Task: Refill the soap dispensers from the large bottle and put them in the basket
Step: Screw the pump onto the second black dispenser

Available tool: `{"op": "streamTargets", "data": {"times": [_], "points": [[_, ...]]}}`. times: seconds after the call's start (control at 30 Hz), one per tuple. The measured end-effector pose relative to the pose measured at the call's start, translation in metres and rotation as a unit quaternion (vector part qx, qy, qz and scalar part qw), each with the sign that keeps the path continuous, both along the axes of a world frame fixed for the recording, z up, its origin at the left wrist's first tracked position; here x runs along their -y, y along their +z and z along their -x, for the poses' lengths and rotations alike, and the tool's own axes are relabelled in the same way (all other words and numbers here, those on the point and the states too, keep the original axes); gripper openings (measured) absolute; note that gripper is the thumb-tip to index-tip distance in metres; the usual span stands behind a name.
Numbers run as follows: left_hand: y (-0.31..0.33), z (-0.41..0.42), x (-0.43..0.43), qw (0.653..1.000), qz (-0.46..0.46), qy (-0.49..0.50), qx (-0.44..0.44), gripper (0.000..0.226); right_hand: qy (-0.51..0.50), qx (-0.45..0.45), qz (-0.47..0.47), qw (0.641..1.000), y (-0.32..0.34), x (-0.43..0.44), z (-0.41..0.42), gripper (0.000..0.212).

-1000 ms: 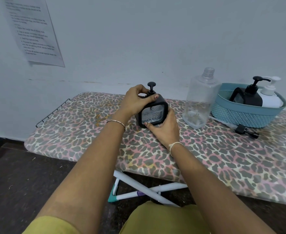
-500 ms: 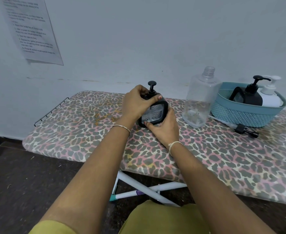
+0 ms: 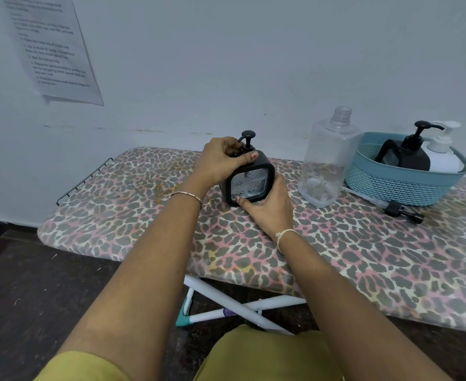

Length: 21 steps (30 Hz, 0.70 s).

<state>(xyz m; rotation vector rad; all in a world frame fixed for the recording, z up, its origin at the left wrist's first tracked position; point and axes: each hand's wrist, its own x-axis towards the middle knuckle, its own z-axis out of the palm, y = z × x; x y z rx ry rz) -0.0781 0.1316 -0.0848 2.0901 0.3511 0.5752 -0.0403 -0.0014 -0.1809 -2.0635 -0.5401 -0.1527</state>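
A black square soap dispenser with a clear front window stands on the leopard-print board. My left hand grips its top around the base of the black pump. My right hand holds its lower right side. To the right stands the large clear bottle, uncapped and nearly empty. Further right, a teal basket holds a black dispenser and a white dispenser.
A loose black pump cap with its tube lies on the board in front of the basket. A printed sheet hangs on the wall at the left. A wire rack edge ends the board on the left. Dark floor lies below.
The dispenser tilted slightly under my hands half a second ago and stands more upright now. My left hand has stayed at the pump collar, and my right hand has not shifted.
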Motion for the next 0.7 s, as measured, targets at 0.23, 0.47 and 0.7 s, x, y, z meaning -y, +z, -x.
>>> {"op": "streamTargets", "data": {"times": [0.23,0.47,0.7], "points": [[0.005,-0.001,-0.01,0.997,0.029,-0.059,-0.035,0.051,0.002,-0.001,-0.007,1.0,0.001,0.001,0.0,0.082],[0.011,-0.001,-0.015,0.992,0.034,-0.104,-0.058,0.033,0.009,-0.002,-0.017,1.0,0.001,0.001,0.0,0.082],[-0.002,0.002,-0.004,0.998,0.039,-0.049,-0.02,0.033,0.009,0.001,-0.016,1.0,0.0,0.001,0.0,0.084]]}}
